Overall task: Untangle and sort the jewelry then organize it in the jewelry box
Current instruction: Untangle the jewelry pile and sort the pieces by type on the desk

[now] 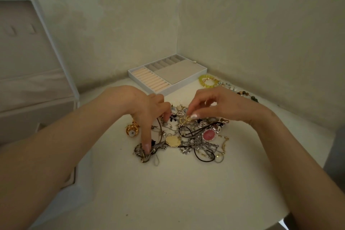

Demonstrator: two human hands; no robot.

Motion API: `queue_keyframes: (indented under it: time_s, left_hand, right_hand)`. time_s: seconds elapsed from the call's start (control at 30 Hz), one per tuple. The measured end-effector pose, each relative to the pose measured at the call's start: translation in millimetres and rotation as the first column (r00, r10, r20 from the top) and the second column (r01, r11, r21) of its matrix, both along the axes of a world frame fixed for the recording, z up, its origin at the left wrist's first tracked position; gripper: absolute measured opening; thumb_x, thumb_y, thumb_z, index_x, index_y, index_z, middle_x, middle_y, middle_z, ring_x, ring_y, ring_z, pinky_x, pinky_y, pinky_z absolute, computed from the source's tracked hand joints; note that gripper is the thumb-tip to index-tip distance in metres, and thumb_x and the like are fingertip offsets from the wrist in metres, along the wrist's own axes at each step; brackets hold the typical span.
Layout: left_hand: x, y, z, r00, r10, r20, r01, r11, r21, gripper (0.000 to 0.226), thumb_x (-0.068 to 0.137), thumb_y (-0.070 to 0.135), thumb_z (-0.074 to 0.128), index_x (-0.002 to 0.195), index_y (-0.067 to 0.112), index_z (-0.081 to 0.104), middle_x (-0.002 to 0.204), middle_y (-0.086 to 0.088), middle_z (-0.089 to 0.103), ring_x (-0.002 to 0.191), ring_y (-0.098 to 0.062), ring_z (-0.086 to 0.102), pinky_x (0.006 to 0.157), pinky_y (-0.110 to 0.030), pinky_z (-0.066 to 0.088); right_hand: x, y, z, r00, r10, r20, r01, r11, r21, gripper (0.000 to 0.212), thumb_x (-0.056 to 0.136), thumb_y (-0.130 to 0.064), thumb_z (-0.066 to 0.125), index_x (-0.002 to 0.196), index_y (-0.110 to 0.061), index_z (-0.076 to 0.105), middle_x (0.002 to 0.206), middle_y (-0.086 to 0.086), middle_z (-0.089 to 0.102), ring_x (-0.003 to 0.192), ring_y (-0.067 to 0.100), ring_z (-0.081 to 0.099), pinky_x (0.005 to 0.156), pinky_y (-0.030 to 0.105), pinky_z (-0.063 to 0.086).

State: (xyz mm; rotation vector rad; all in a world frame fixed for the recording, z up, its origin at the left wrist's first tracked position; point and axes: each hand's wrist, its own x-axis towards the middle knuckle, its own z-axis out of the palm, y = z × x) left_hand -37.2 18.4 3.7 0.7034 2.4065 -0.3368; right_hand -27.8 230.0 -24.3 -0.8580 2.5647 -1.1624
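Jewelry tangle (194, 142) touched by left hand (141, 106), right hand (220, 104) pinches gold ring (187, 118)

Shiny metal chains (196, 144) lie tangled; tray (186, 87) lining looks matt cloth.

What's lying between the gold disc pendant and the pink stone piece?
Head view: dark cord and tangled silver chain bridge gold disc pendant and pink stone piece.
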Motion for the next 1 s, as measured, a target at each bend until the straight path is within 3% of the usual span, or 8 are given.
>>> queue_keyframes:
  time_s: [0.1,0.23,0.33,0.4,0.6,0.77,0.87,1.0]
  left_hand:
    - [0,-1,1,0.997,0.058,0.043,-0.064,0.981,0.182,0.069,0.065,0.051,0.078,0.118,0.032,0.038,0.117,0.007,0.034,0.110,-0.012,0.037,0.089,-0.027,0.040]
    - [1,10,-8,0.999,-0.042,0.030,0.019,0.830,0.557,0.034,0.077,0.045,0.071,0.103,0.035,0.052,0.104,0.009,0.044,0.099,-0.010,0.046,0.083,-0.020,0.042]
    - [6,17,-13,0.970,-0.138,0.199,0.015,0.854,0.520,0.029,0.081,0.037,0.069,0.107,0.039,0.056,0.106,0.008,0.041,0.102,-0.008,0.042,0.091,-0.022,0.039]
    - [5,16,-13,0.968,-0.149,0.204,0.032,0.873,0.487,0.023,0.084,0.035,0.067,0.105,0.038,0.059,0.106,0.006,0.040,0.101,-0.007,0.041,0.091,-0.022,0.037]
    - [2,13,-14,0.990,-0.123,0.067,0.063,0.820,0.570,0.005,0.086,0.035,0.064,0.088,0.031,0.062,0.098,0.006,0.051,0.088,-0.008,0.051,0.081,-0.023,0.044]
    - [4,20,-16,0.996,-0.076,-0.055,0.093,0.705,0.703,0.012,0.086,0.035,0.064,0.095,0.029,0.059,0.103,0.011,0.052,0.089,0.003,0.049,0.078,-0.012,0.041]
    - [9,24,-19,0.995,-0.091,-0.045,0.095,0.676,0.731,0.013,0.086,0.032,0.065,0.098,0.030,0.060,0.105,0.009,0.052,0.093,0.002,0.049,0.085,-0.016,0.043]
    - [13,27,-19,0.995,-0.093,-0.031,0.084,0.655,0.751,0.011,0.086,0.027,0.067,0.095,0.029,0.061,0.104,0.008,0.053,0.088,0.004,0.050,0.081,-0.012,0.042]
  right_hand:
    - [-9,7,-6,0.990,-0.112,-0.082,0.114,0.993,0.018,0.013,0.075,-0.017,0.079,0.080,-0.027,0.073,0.083,-0.010,0.066,0.072,0.005,0.057,0.070,0.021,0.043]
    - [-5,14,-1,0.999,0.008,0.045,-0.011,0.999,0.052,0.014,0.070,-0.014,0.081,0.078,-0.023,0.074,0.076,-0.016,0.062,0.075,0.010,0.057,0.074,0.022,0.045]
    - [-1,11,0,0.994,0.061,0.089,-0.071,0.990,0.120,0.013,0.070,-0.016,0.082,0.079,-0.022,0.074,0.081,-0.003,0.063,0.081,0.024,0.057,0.081,0.036,0.046]
    - [-1,10,-1,0.995,0.055,0.078,-0.068,0.981,0.182,0.012,0.073,-0.014,0.080,0.082,-0.020,0.073,0.085,0.011,0.063,0.079,0.029,0.056,0.081,0.045,0.046]
    - [9,24,16,0.997,-0.081,-0.001,0.081,0.995,0.066,0.016,0.073,-0.010,0.080,0.075,-0.025,0.073,0.069,-0.001,0.058,0.062,0.004,0.048,0.062,0.019,0.039]
    - [49,48,3,0.996,-0.013,0.087,-0.007,0.973,0.230,0.020,0.071,-0.015,0.082,0.080,-0.031,0.073,0.072,-0.007,0.057,0.066,0.004,0.049,0.066,0.019,0.041]
    - [61,53,-15,0.996,-0.019,0.091,0.008,0.993,0.115,0.026,0.068,-0.017,0.084,0.089,-0.029,0.073,0.072,-0.006,0.053,0.065,0.005,0.047,0.064,0.019,0.040]
    - [61,51,-34,0.998,-0.053,0.046,0.054,0.998,-0.010,0.022,0.067,-0.020,0.085,0.084,-0.026,0.073,0.070,-0.006,0.050,0.064,0.008,0.044,0.062,0.022,0.037]
